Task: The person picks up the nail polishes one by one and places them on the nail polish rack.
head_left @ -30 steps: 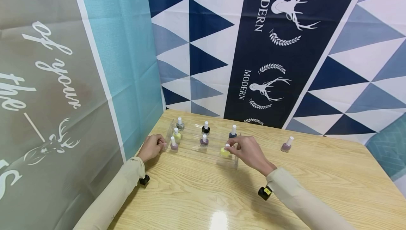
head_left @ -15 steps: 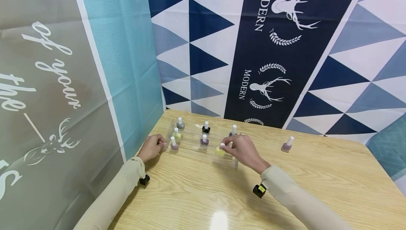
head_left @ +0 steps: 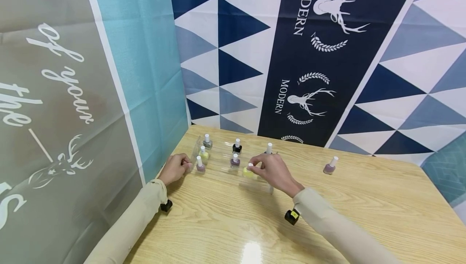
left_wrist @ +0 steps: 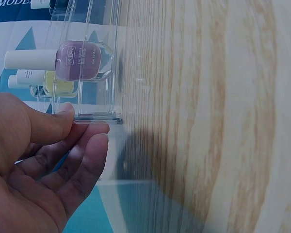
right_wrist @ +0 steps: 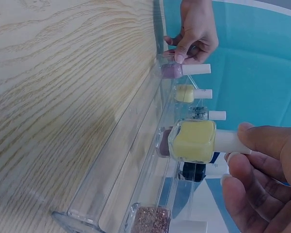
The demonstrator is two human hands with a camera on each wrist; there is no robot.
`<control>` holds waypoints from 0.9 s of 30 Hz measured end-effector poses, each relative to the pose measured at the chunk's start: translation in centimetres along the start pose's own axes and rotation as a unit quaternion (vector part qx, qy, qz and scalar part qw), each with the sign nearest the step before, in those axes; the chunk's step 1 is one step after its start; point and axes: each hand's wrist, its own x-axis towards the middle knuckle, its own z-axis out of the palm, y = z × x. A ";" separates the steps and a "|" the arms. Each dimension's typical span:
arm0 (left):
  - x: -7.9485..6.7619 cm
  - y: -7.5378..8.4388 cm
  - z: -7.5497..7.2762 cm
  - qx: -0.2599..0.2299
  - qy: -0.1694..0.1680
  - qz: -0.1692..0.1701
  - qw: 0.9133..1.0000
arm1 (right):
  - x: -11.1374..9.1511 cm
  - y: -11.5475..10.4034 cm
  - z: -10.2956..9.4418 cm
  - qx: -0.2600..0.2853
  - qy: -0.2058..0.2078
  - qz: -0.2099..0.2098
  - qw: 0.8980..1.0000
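Observation:
A clear stepped display rack [right_wrist: 114,194] stands on the table, with nail polish bottles on its tiers. My left hand [head_left: 176,168] pinches the rack's left end panel between thumb and fingers, close to a mauve bottle [left_wrist: 80,60] on the front tier. By its white cap, my right hand [head_left: 274,169] holds a yellow nail polish bottle [right_wrist: 194,141], raised off the front tier. Behind that bottle, a purple one [head_left: 235,161] sits on the middle tier. In the right wrist view a glittery pink bottle [right_wrist: 153,219] is partly cut off at the lower edge.
Another yellow bottle [head_left: 204,154], a grey glitter bottle [head_left: 207,142] and a black one [head_left: 237,147] stand on the rack. A dark bottle [head_left: 269,149] is partly behind my right hand. One mauve bottle [head_left: 330,167] stands alone on the table [head_left: 225,219]. Patterned cloth hangs behind.
My right hand has moved left along the rack's front with the yellow nail polish bottle. The left hand stays on the rack's end.

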 end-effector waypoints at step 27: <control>0.1 0.1 0.0 -0.006 -0.001 -0.009 1.000 | 1.6 -0.5 2.8 0.014 -0.013 -0.011 1.000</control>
